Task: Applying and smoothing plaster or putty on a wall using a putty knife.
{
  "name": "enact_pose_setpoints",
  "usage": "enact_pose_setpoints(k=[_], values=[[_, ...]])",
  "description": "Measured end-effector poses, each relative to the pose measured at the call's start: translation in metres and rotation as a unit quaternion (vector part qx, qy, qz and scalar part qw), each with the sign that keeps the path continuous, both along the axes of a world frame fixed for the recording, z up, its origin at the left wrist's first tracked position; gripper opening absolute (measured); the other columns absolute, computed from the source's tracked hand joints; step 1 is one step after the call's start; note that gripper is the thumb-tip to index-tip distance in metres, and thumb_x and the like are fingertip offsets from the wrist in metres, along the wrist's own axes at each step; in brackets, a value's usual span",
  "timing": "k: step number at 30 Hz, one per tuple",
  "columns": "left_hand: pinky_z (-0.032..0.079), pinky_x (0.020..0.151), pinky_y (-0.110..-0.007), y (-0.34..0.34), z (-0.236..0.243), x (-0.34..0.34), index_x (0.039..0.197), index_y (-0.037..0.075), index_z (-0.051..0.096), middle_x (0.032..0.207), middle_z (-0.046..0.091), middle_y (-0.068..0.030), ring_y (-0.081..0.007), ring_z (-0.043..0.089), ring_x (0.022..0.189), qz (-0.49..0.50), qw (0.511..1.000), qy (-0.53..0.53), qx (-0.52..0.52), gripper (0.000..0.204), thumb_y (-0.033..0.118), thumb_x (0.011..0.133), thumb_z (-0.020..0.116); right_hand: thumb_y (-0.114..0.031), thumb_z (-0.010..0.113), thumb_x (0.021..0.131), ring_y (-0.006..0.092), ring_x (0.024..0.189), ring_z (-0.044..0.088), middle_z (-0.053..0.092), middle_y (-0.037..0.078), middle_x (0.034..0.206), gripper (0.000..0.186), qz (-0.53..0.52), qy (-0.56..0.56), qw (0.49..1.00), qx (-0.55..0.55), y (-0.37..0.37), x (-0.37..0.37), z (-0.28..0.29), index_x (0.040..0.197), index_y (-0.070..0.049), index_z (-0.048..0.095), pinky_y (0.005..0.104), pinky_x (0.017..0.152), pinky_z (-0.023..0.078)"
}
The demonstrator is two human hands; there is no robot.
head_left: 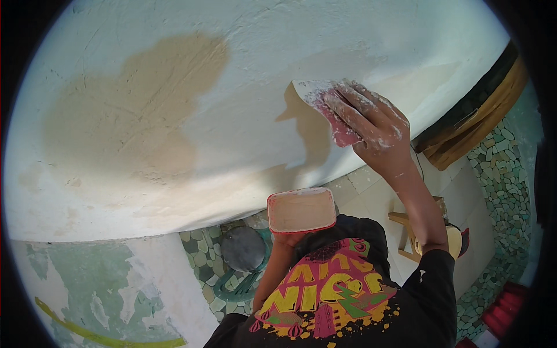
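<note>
My right hand (380,127), dusted with white plaster, presses a thin, bent pink sheet (343,133) with its fingers. White plaster coats the sheet's upper part, and its edge is at or very close to the pale wall (249,116); contact is hard to tell. Whether it is a flexible spreader or sandpaper is unclear. Low in front of my body, my left hand (289,238) supports a rectangular tub (307,231) with a red rim from below. Most of its fingers are hidden by the tub. The tub's pale inside faces up.
A brown cloth-like bundle (493,116) lies at the right. Below it are a small wooden stool (406,232) and red objects (503,310). A dark round seat (243,248) on a green frame stands left of me. Pebble and tile flooring runs along the wall's foot.
</note>
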State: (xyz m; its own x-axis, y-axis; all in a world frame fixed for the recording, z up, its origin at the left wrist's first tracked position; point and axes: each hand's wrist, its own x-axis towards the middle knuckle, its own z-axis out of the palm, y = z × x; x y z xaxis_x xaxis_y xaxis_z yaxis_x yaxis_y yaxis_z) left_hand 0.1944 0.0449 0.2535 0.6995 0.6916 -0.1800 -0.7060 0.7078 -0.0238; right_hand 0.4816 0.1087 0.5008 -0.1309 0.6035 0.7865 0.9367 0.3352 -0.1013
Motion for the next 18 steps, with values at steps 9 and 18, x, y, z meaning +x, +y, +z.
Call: enact_pose_setpoints(k=[9,18], values=[[0.038,0.120,-0.068,0.001,0.002,0.004,0.154,0.015,0.052,0.162,0.049,-0.0150,-0.0424,0.047,0.149,0.000,1.000,-0.012,0.013,0.064,0.058,0.107,0.045,-0.016,0.081,0.079,0.0294,0.119,0.071,0.074,0.002,0.131,0.050,0.005,-0.081,0.995,-0.058,-0.004,-0.009,-0.027,0.129,-0.022,0.077,0.0460,0.099,0.056],[0.038,0.121,-0.069,0.005,0.006,0.009,0.154,0.015,0.052,0.162,0.049,-0.0152,-0.0428,0.046,0.149,0.005,1.000,-0.020,0.023,0.064,0.058,0.107,0.045,-0.018,0.081,0.080,0.0269,0.124,0.068,0.073,0.001,0.133,0.043,0.008,-0.037,0.999,0.037,0.011,-0.001,-0.019,0.122,-0.021,0.079,0.0467,0.105,0.053]])
